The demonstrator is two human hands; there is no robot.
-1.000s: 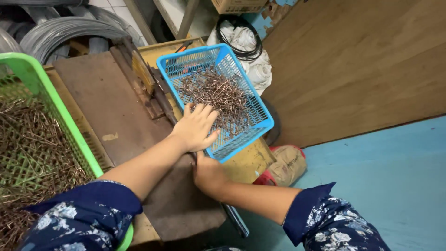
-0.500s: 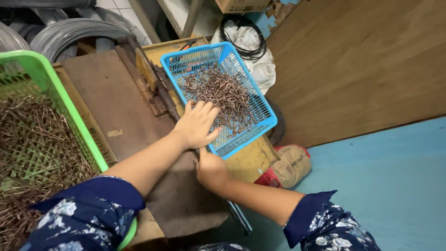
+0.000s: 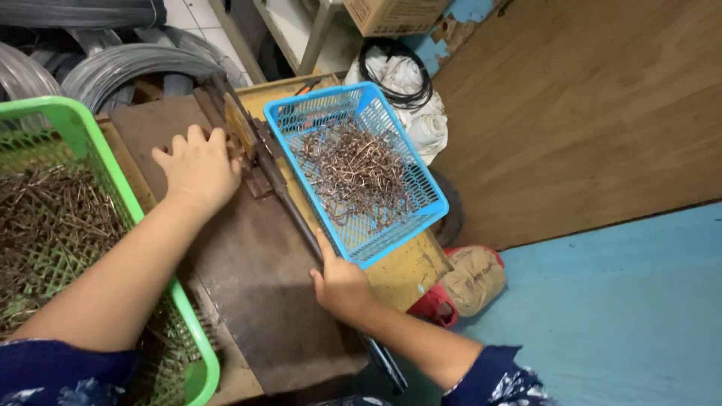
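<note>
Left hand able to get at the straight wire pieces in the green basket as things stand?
Probably yes. The left hand rests on the dark metal plate right beside the green basket, whose top is open; nothing lies between.

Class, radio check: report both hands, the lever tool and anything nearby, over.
Left hand flat on dark board by the tool head. Right hand on long lever bar. Blue basket of bent wire beside it.

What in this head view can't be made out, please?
- Lever: its near end is covered by the right hand.
- Green basket: cut off by the left edge.
- Left hand: anything under its palm is hidden.
- Blue basket pieces: too small to identify.
</note>
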